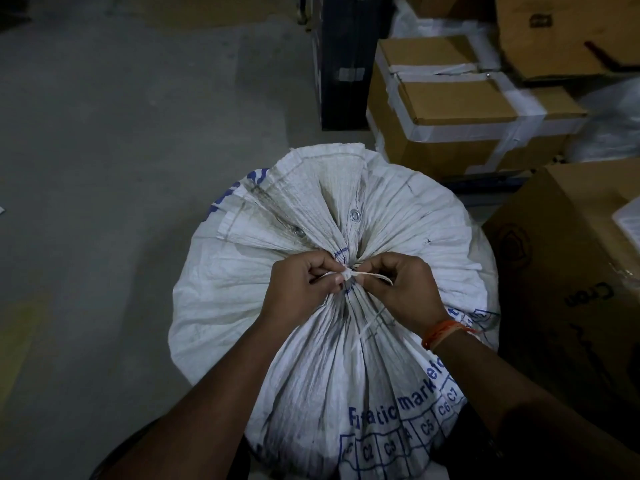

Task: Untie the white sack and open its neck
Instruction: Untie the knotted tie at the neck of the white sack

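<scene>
A full white woven sack (221, 299) with blue print stands on the floor right below me. Its neck (348, 258) is bunched tight and bound by a pale string (348, 273) knotted at the middle. The loose top of the sack (311, 199) fans out beyond the knot, with two metal eyelets showing. My left hand (301, 289) pinches the string on the left of the knot. My right hand (405, 289) pinches the string end on the right of the knot; an orange thread band sits on that wrist.
A grey concrete floor (104, 168) spreads to the left and behind the sack. Taped cardboard boxes (460, 109) are stacked at the back right, and a large brown box (571, 271) stands close on the right. A black case (343, 64) stands behind the sack.
</scene>
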`<state>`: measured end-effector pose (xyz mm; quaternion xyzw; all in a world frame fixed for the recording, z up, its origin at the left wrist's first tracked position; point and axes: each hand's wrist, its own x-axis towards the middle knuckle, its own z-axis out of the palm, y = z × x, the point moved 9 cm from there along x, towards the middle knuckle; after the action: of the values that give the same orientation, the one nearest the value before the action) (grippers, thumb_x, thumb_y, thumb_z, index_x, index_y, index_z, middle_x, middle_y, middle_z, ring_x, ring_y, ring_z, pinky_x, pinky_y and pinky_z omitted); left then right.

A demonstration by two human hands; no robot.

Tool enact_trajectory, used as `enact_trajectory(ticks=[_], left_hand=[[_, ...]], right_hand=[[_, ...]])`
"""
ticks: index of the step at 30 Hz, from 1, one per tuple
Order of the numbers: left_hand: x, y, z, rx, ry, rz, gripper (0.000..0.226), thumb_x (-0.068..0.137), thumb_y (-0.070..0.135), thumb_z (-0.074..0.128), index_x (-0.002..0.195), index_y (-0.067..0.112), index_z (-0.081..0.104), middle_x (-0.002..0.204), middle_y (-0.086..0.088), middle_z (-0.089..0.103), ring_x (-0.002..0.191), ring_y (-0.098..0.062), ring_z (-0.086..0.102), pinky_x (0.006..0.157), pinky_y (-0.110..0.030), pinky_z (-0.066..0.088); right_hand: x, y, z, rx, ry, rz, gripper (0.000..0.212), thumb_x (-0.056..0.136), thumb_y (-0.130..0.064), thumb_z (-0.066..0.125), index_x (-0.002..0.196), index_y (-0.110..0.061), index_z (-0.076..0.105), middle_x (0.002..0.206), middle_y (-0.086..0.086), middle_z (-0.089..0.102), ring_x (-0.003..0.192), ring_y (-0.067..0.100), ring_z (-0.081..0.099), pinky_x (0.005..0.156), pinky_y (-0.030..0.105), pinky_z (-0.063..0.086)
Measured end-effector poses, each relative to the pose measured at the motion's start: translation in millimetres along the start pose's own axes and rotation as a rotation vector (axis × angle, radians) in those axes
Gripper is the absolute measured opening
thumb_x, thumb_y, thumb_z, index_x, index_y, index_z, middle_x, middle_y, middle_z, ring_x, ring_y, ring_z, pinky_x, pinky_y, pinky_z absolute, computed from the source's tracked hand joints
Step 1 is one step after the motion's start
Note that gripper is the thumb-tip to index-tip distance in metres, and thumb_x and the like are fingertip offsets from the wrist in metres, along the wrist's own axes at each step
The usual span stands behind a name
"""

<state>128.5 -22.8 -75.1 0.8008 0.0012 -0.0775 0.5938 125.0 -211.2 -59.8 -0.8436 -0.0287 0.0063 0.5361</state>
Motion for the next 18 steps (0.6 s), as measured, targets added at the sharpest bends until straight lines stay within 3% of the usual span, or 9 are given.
enact_trajectory(ticks=[9,18], left_hand=[[-1.9,3.0,-1.2,0.039,0.011,-0.004,0.012,0.087,0.003,0.078,0.092,0.013,0.079,0.073,-0.004,0.079,0.069,-0.017,0.078,0.079,-0.042,0.065],[-4.1,3.0,1.1,0.07,0.015,0.008,0.013,0.087,0.002,0.078,0.089,0.015,0.078,0.072,0.002,0.079,0.067,-0.012,0.078,0.07,-0.023,0.061]], right_hand=[[0.9,5.0,5.9,0.034,-0.008,0.021,0.007,0.084,-0.007,0.081,0.083,-0.014,0.079,0.081,-0.006,0.077,0.076,0.001,0.072,0.073,0.021,0.055],[3.2,6.6,13.9,0.026,0.001,0.018,0.006,0.082,-0.008,0.082,0.083,-0.013,0.08,0.085,0.0,0.079,0.081,0.009,0.075,0.078,0.031,0.06]])
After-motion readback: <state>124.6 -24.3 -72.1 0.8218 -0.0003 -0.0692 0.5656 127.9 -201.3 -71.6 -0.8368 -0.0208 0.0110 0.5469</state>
